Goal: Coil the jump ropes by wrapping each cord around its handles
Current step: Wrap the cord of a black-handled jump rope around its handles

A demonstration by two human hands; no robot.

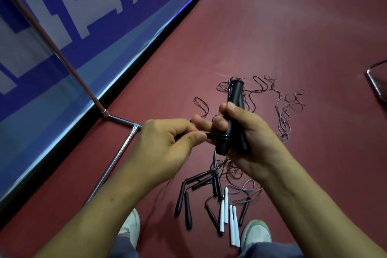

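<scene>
- My right hand grips two black handles together, held above the floor.
- My left hand pinches the cord just beside them; I judge the wrap is barely begun.
- Other ropes lie uncoiled and tangled below, so most of the work remains.
- There is open floor ahead and to the right; a metal frame and banner hem in the left.
</scene>
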